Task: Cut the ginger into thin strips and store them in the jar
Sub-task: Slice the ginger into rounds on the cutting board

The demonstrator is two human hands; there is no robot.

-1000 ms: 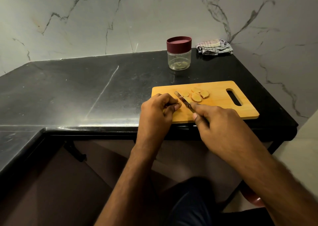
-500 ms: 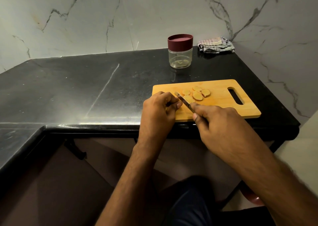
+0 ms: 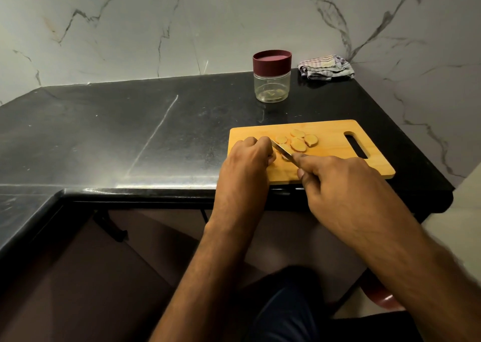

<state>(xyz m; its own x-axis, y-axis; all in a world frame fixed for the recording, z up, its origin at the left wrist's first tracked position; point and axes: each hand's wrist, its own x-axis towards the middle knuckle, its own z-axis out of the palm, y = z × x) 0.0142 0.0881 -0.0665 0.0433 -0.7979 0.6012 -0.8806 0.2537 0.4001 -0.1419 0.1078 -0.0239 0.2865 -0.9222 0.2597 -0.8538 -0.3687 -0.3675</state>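
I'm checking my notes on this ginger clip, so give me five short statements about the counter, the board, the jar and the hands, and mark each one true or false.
1. The jar has its lid on. True.
2. The right hand holds the knife. True.
3. Ginger slices lie inside the jar. False: they lie on the cutting board, and no slices show in the jar.
4. The cloth lies on the cutting board. False: it sits in the far corner of the counter, beside the jar.
5. The left hand is curled on the board beside the blade. True.
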